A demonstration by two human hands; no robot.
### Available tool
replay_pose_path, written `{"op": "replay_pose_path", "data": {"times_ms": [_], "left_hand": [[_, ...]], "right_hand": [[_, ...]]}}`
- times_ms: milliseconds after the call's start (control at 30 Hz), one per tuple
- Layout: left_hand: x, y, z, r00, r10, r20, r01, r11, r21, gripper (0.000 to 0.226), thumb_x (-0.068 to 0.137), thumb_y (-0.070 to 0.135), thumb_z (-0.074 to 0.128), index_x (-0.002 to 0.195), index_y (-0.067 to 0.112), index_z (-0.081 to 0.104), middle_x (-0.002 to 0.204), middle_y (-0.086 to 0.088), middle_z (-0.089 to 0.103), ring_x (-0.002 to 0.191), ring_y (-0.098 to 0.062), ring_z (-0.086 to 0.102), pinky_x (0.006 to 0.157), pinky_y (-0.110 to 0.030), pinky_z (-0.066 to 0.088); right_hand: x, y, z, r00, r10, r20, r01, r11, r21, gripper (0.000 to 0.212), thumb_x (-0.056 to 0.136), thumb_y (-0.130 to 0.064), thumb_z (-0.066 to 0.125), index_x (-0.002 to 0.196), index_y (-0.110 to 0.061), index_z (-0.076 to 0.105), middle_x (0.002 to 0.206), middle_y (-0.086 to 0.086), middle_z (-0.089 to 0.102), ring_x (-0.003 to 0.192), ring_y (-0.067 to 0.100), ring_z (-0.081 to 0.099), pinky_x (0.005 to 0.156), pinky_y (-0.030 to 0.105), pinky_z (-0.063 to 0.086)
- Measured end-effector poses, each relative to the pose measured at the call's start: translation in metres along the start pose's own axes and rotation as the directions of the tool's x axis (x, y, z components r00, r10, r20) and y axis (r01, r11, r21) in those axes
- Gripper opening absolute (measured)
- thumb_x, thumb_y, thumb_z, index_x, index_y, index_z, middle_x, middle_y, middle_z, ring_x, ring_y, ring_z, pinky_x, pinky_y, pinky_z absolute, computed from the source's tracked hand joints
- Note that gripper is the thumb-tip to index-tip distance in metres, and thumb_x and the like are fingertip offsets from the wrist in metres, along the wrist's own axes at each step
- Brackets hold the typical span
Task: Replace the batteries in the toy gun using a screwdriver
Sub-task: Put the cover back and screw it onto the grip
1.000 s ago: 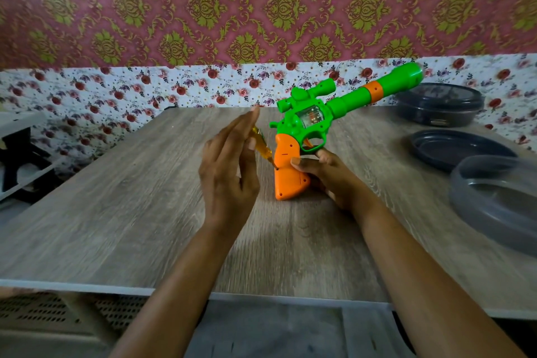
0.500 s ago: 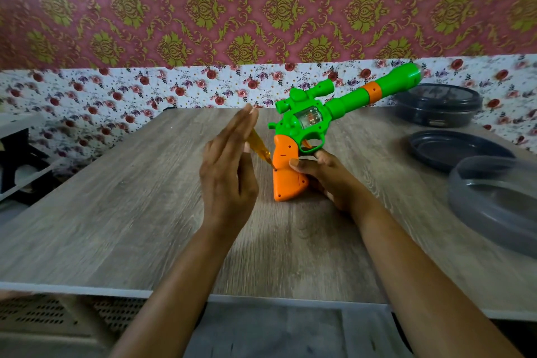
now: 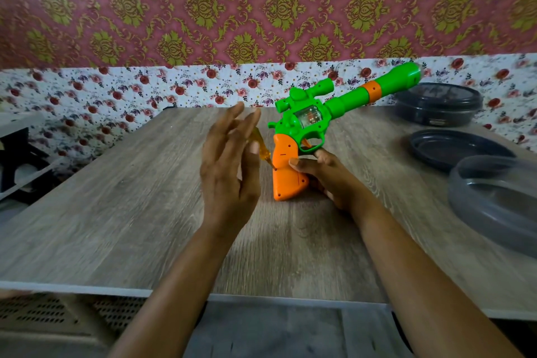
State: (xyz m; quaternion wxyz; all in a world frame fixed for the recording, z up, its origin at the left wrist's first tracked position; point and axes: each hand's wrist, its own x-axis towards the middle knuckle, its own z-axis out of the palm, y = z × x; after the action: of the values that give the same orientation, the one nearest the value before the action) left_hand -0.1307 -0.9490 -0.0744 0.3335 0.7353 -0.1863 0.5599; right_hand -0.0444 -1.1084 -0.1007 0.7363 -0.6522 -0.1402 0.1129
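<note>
Green and orange plastic: toy gun, count one. Position? — first clerk

On the wooden table, count one, near its middle. The butt of the orange grip looks to rest on the top, and the green barrel slants up to the right. — second clerk

Hands? — first clerk

Two. The right hand is wrapped round the lower grip from the right, with the thumb across the near face, the fingers curled behind and one fingertip up by the trigger guard. The left hand is raised just left of the grip. Its four fingers are straight, slightly spread and pointing up. The thumb is straight too, laid against the tool's handle. — second clerk

Tool? — first clerk

Screwdriver, count one, clear amber handle. It tilts down to the right, with its tip at the left edge of the orange grip. The thumb covers part of the handle, so I cannot tell whether the fingers also bear on it. — second clerk

Other stock? — first clerk

Round plastic ware, count three, all on the table's right side. A lidded dark container sits at the back by the wall, with a dark shallow dish in front of it. A translucent grey tub is nearest and is cut by the frame edge. The dish and tub overlap in view, and I cannot tell whether they touch. — second clerk
</note>
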Motion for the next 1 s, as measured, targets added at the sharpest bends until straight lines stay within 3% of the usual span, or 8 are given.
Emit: {"op": "replay_pose_path", "data": {"times_ms": [133, 300, 400, 600, 700, 800, 933, 1000], "left_hand": [[0.0009, -0.0018, -0.0007, 0.998, 0.046, -0.051, -0.047, 0.999, -0.002, 0.023, 0.094, 0.011, 0.05, 0.112, 0.006, 0.063, 0.103, -0.008, 0.055, 0.094, -0.012, 0.054, 0.073, -0.031, 0.049], [-0.0014, -0.0006, -0.0002, 1.0, 0.006, -0.004, -0.006, 1.0, 0.01, 0.038, 0.094, 0.002, 0.039, 0.131, 0.007, 0.05, 0.126, 0.002, 0.054, 0.11, -0.008, 0.054, 0.084, -0.036, 0.046], [-0.0001, 0.0004, -0.0008, 1.0, 0.013, 0.012, -0.012, 1.0, -0.008, 0.037, 0.093, 0.007, 0.041, 0.128, 0.002, 0.053, 0.131, -0.007, 0.048, 0.117, -0.001, 0.048, 0.094, -0.024, 0.043], [-0.0003, -0.0004, -0.0008, 0.996, 0.081, -0.023, -0.082, 0.996, -0.033, 0.025, 0.091, 0.005, 0.055, 0.115, 0.007, 0.062, 0.1, -0.004, 0.05, 0.086, 0.005, 0.049, 0.071, -0.014, 0.043], [-0.0004, -0.0002, -0.0004, 0.996, 0.087, -0.021, -0.087, 0.996, -0.013, 0.031, 0.093, 0.003, 0.047, 0.121, 0.01, 0.058, 0.109, -0.001, 0.06, 0.093, -0.012, 0.059, 0.072, -0.026, 0.048], [-0.0012, 0.0014, -0.001, 0.997, 0.071, -0.014, -0.071, 0.997, 0.025, 0.031, 0.093, 0.005, 0.043, 0.12, 0.009, 0.058, 0.112, -0.004, 0.063, 0.098, -0.015, 0.058, 0.072, -0.036, 0.049], [-0.0007, 0.0036, -0.0008, 0.998, 0.064, 0.0, -0.064, 0.998, 0.009, 0.027, 0.095, 0.017, 0.048, 0.111, 0.002, 0.065, 0.102, -0.018, 0.056, 0.091, -0.007, 0.05, 0.071, -0.022, 0.045], [-0.0007, 0.0024, -0.0004, 0.998, 0.057, -0.019, -0.056, 0.998, 0.016, 0.022, 0.093, 0.015, 0.053, 0.105, 0.002, 0.067, 0.098, -0.012, 0.05, 0.087, -0.001, 0.045, 0.068, -0.018, 0.043]], "right_hand": [[0.0004, 0.0016, -0.0002, 1.0, -0.001, -0.011, 0.001, 1.0, -0.006, 0.046, 0.084, -0.014, 0.064, 0.128, -0.011, 0.05, 0.119, 0.012, 0.065, 0.104, 0.024, 0.065, 0.091, 0.04, 0.052], [-0.0001, 0.0004, 0.0002, 1.0, 0.005, -0.012, -0.005, 1.0, -0.014, 0.044, 0.084, -0.015, 0.064, 0.127, -0.013, 0.05, 0.118, 0.011, 0.065, 0.102, 0.023, 0.065, 0.09, 0.039, 0.052], [-0.0017, 0.0004, -0.0002, 1.0, -0.009, 0.002, 0.009, 1.0, -0.015, 0.039, 0.085, -0.014, 0.063, 0.123, -0.015, 0.053, 0.117, 0.009, 0.066, 0.105, 0.022, 0.065, 0.091, 0.038, 0.052], [-0.0034, -0.0025, 0.0011, 1.0, 0.002, -0.002, -0.002, 1.0, -0.006, 0.04, 0.086, -0.013, 0.061, 0.124, -0.015, 0.051, 0.116, 0.008, 0.065, 0.104, 0.021, 0.064, 0.089, 0.034, 0.053], [-0.0043, -0.0038, 0.0023, 1.0, 0.007, -0.004, -0.007, 1.0, -0.001, 0.041, 0.086, -0.012, 0.061, 0.126, -0.015, 0.05, 0.117, 0.008, 0.065, 0.104, 0.02, 0.064, 0.088, 0.032, 0.053], [-0.0041, -0.0041, 0.0029, 1.0, 0.006, -0.007, -0.006, 1.0, 0.007, 0.04, 0.087, -0.012, 0.061, 0.125, -0.015, 0.05, 0.118, 0.009, 0.064, 0.104, 0.021, 0.064, 0.09, 0.034, 0.052], [-0.0042, -0.0029, 0.0022, 1.0, 0.01, -0.003, -0.01, 1.0, 0.005, 0.043, 0.086, -0.013, 0.062, 0.128, -0.014, 0.049, 0.118, 0.009, 0.065, 0.105, 0.021, 0.064, 0.09, 0.034, 0.052], [-0.004, -0.0027, 0.0019, 1.0, 0.01, -0.001, -0.01, 1.0, 0.002, 0.044, 0.086, -0.013, 0.062, 0.128, -0.014, 0.049, 0.118, 0.008, 0.065, 0.103, 0.02, 0.065, 0.089, 0.033, 0.053]]}}
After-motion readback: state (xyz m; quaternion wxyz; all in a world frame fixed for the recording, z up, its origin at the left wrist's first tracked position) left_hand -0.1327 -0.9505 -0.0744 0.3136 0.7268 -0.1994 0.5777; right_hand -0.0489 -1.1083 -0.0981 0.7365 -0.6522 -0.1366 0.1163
